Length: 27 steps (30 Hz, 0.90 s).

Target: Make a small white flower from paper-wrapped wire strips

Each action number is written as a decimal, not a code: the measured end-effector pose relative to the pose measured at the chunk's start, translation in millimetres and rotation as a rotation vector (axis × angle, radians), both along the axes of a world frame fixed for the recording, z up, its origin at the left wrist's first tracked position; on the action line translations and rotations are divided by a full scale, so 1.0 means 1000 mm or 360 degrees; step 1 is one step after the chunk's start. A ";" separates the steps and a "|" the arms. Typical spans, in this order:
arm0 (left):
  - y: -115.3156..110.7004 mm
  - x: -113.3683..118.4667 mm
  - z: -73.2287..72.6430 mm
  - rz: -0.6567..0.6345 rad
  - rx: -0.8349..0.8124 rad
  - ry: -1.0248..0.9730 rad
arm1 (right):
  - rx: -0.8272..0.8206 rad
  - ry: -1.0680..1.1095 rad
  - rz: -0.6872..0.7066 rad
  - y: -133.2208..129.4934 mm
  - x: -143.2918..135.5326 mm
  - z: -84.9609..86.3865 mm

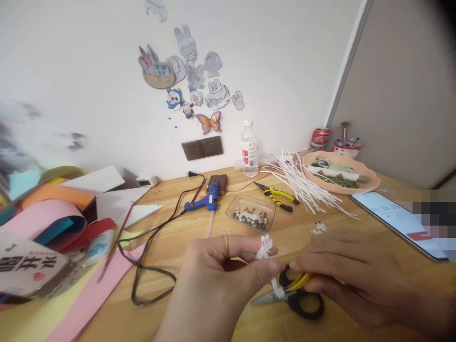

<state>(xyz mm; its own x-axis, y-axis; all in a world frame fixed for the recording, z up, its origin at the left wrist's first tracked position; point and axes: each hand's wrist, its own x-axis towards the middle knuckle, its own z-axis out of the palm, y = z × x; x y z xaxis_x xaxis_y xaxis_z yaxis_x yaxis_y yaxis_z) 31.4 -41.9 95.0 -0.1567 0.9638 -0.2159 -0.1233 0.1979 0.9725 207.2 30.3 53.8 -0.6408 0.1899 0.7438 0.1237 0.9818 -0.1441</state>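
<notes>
My left hand pinches a small white bundle of loops between thumb and fingers, the loops standing upright. Below the thumb hangs a white strip end. To the right, my right hand has its thumb and fingertips pressed together close to the left thumb; whatever they pinch is hidden. Partly beneath both hands is a pair of scissors with black and yellow handles, blades pointing left. Whether the right fingers touch its handles I cannot tell. Beyond the hands lie small white pieces.
A clear tray of beads, yellow-black pliers, a blue glue gun and white strips lie farther back. A water bottle stands behind. Coloured paper fills the left; a phone and pink dish are right.
</notes>
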 end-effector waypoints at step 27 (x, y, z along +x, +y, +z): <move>-0.002 0.009 -0.001 0.0018 -0.0097 -0.0108 | -0.0464 -0.0389 0.0237 0.008 0.004 -0.002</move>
